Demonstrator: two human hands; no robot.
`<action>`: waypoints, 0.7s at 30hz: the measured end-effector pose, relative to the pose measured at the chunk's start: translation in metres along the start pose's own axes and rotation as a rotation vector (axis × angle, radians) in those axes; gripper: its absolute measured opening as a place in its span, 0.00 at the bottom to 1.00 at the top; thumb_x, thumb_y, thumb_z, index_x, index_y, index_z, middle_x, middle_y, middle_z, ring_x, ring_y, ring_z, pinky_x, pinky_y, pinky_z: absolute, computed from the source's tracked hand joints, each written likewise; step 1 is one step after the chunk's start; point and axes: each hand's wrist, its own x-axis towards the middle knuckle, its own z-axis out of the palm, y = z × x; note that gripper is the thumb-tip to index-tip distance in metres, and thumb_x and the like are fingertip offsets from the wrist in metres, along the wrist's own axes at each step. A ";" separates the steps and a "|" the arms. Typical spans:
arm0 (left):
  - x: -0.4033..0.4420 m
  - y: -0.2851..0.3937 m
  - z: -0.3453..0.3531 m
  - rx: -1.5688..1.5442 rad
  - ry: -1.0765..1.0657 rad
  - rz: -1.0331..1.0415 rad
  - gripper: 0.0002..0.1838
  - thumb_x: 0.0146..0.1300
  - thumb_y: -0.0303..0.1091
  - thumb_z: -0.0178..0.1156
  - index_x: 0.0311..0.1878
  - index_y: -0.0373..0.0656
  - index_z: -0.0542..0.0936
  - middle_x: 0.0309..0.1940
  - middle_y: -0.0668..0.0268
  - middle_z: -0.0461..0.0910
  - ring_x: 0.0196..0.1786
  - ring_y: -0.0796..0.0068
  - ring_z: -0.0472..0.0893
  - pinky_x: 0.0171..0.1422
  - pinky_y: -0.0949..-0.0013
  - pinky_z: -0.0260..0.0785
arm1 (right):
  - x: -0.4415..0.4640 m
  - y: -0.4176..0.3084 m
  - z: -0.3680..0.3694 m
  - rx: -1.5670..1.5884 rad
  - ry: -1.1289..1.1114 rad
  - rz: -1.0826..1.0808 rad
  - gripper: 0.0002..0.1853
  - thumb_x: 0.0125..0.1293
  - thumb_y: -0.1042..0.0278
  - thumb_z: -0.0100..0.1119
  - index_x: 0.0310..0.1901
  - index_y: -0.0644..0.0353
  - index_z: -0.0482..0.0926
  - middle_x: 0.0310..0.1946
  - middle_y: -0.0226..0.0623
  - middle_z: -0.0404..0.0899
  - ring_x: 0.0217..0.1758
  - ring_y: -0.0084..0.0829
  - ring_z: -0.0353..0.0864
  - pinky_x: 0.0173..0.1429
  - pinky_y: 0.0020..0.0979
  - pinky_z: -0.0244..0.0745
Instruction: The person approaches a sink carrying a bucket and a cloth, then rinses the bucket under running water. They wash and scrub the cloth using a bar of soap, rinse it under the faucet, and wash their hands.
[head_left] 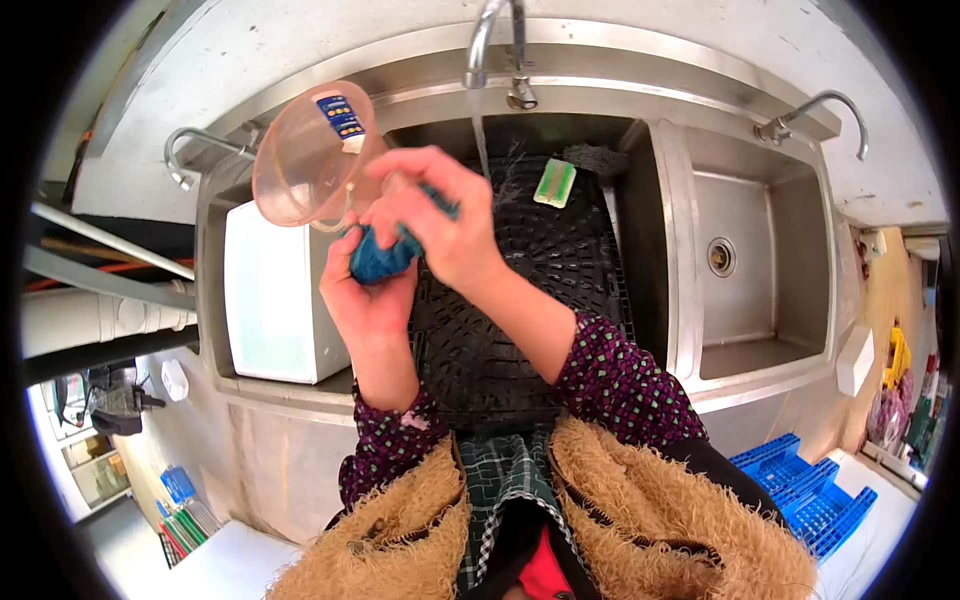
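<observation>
My left hand (365, 310) is wrapped round a blue cloth-like bundle (380, 260) from below. Over its top, my right hand (440, 215) is closed on the same bundle, its fingers slightly blurred. A pale string-like bit rises from the bundle near my left fingertips. Just beyond my hands, a clear pinkish plastic tub (300, 160) with a blue label is tilted above the left basin. Water (481, 135) runs from the middle tap (477, 75) into the middle basin, to the right of my hands.
A black ribbed crate or mat (540, 270) lies in the middle basin, with a green-and-white sponge (554, 183) and a dark scourer (597, 158). A white box (268, 300) fills the left basin. At right are a steel basin (740, 290) and blue plastic crates (800, 490).
</observation>
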 end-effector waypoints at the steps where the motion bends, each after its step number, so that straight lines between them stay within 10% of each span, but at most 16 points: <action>1: -0.004 -0.004 0.004 -0.003 0.005 0.018 0.15 0.55 0.25 0.61 0.46 0.42 0.73 0.41 0.63 0.77 0.45 0.66 0.77 0.58 0.61 0.70 | 0.005 0.001 0.000 0.068 0.032 0.032 0.10 0.69 0.72 0.51 0.47 0.70 0.75 0.25 0.35 0.75 0.25 0.24 0.75 0.40 0.31 0.77; 5: -0.016 -0.024 0.017 0.217 0.015 0.462 0.16 0.51 0.19 0.60 0.44 0.41 0.73 0.39 0.60 0.75 0.44 0.66 0.77 0.56 0.61 0.70 | -0.001 0.018 -0.007 0.527 0.283 0.367 0.11 0.69 0.67 0.52 0.47 0.67 0.71 0.18 0.25 0.58 0.22 0.23 0.65 0.41 0.42 0.77; 12: -0.035 -0.043 0.002 1.403 -0.317 1.410 0.12 0.48 0.13 0.61 0.33 0.38 0.73 0.30 0.64 0.74 0.32 0.69 0.73 0.39 0.70 0.68 | -0.028 0.022 -0.023 0.758 0.357 0.719 0.10 0.64 0.71 0.54 0.43 0.67 0.72 0.17 0.21 0.58 0.20 0.17 0.59 0.26 0.21 0.56; 21: -0.048 -0.025 0.015 1.648 -1.362 1.511 0.13 0.28 0.26 0.63 0.25 0.40 0.77 0.26 0.62 0.72 0.26 0.68 0.73 0.30 0.68 0.59 | -0.048 -0.026 -0.031 0.399 0.153 0.936 0.09 0.60 0.71 0.54 0.34 0.70 0.76 0.15 0.25 0.62 0.15 0.17 0.57 0.21 0.22 0.53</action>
